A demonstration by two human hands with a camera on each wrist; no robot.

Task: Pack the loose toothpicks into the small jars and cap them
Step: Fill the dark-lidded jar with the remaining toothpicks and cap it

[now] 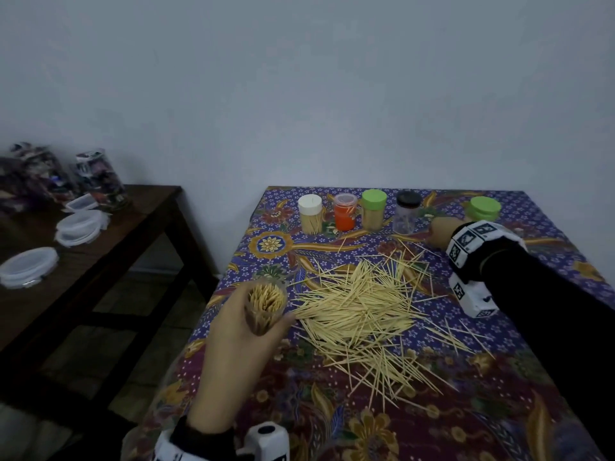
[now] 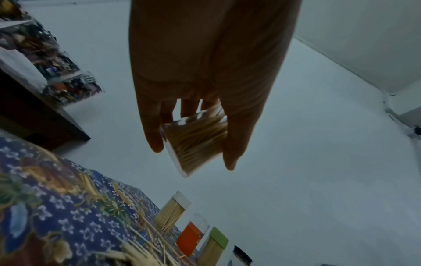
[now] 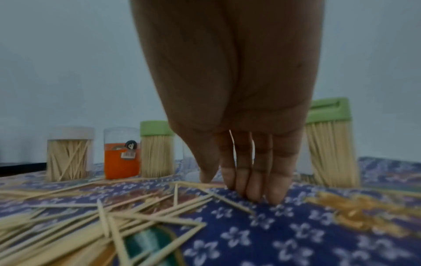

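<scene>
My left hand (image 1: 239,324) grips an uncapped clear jar (image 1: 266,302) packed with toothpicks, held above the table's left edge; in the left wrist view the jar (image 2: 196,142) sits between thumb and fingers. A big heap of loose toothpicks (image 1: 362,307) covers the middle of the patterned cloth. My right hand (image 1: 439,229) reaches to the back of the table, its straight fingertips (image 3: 257,190) touching the cloth between a black-capped jar (image 1: 406,211) and a green-capped jar (image 1: 484,207); it holds nothing I can see. White-capped (image 1: 310,212), orange (image 1: 345,211) and another green-capped jar (image 1: 374,207) stand in the back row.
A dark wooden side table (image 1: 100,261) stands to the left across a gap, with plastic tubs (image 1: 80,224) and tall clear jars (image 1: 100,178) on it. A plain wall runs right behind the jar row. Stray toothpicks (image 3: 136,212) lie close to my right fingers.
</scene>
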